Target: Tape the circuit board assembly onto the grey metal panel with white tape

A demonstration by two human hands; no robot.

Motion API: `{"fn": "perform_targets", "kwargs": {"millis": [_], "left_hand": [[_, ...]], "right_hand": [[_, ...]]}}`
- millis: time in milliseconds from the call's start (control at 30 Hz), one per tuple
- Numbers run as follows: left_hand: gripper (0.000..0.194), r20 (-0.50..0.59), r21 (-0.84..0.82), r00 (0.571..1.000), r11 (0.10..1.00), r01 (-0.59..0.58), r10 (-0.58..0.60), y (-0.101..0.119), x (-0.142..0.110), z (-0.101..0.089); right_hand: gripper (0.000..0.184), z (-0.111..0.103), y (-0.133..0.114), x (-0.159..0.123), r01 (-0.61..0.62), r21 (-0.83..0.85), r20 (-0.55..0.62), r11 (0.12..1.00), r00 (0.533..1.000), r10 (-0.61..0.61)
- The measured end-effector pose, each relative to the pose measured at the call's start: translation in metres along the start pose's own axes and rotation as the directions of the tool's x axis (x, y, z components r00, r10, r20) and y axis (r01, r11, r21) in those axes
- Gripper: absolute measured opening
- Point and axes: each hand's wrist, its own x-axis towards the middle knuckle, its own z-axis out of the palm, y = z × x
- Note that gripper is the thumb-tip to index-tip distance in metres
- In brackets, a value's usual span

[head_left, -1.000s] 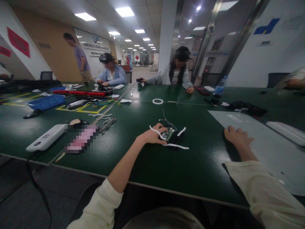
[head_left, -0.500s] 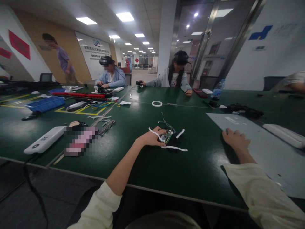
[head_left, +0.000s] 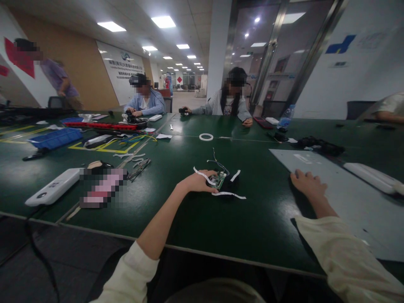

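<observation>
A: Ctr of frame, L hand has the small green circuit board by its left edge, low over the dark green tabletop.

B: And the R hand?

A: Right of frame, fingers spread wide on the flat pale-grey panel, gripping nothing.

B: How far along, approx?

A: Mid-job, I'd say. Board's in hand, w/ 3 narrow white strips round it: 1 upper left, 1 right, 1 below. Ends stick out; can't tell what they're fixed to.

B: Wiring?

A: Thin grey cable at the board's upper edge; can't see if it's plugged in.

B: Left to do?

A: Prob. those loose strip ends. White ring-shaped roll, upper ctr, untouched.
</observation>
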Motion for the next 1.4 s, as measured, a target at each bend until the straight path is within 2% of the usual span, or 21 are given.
{"fn": "perform_targets", "kwargs": {"millis": [300, 533, 733, 867, 1033, 1167, 1400], "left_hand": [[0.063, -0.070, -0.047, 0.998, 0.999, -0.004, 0.001, 0.003, -0.002, -0.008], [0.058, -0.213, -0.082, 0.977, 0.996, -0.048, 0.029, -0.001, -0.002, -0.013], [0.055, -0.317, -0.084, 0.948, 0.996, -0.010, -0.018, -0.004, -0.001, -0.014], [0.058, -0.338, -0.085, 0.940, 0.996, 0.028, -0.055, -0.004, -0.002, -0.016], [0.053, -0.387, -0.088, 0.920, 0.996, 0.028, -0.060, -0.001, -0.003, -0.017], [0.052, -0.394, -0.094, 0.918, 0.996, 0.006, -0.043, 0.000, -0.003, -0.017], [0.053, -0.396, -0.104, 0.917, 0.994, 0.014, -0.054, -0.002, -0.003, -0.016]], "right_hand": [[0.055, -0.003, -0.025, -0.025, 0.038, -0.044, 0.016, 0.998, 0.999, -0.037], [0.055, 0.001, -0.050, -0.042, 0.116, -0.070, 0.001, 0.991, 0.993, -0.117], [0.052, -0.006, -0.072, -0.063, 0.190, -0.137, 0.026, 0.972, 0.982, -0.189], [0.056, -0.015, -0.094, -0.086, 0.317, -0.098, 0.056, 0.943, 0.948, -0.313], [0.060, -0.023, -0.124, -0.121, 0.504, -0.044, 0.093, 0.862, 0.862, -0.499], [0.062, -0.026, -0.130, -0.133, 0.534, -0.010, 0.101, 0.845, 0.841, -0.531], [0.061, -0.023, -0.126, -0.131, 0.552, 0.048, 0.079, 0.833, 0.829, -0.554]]}}
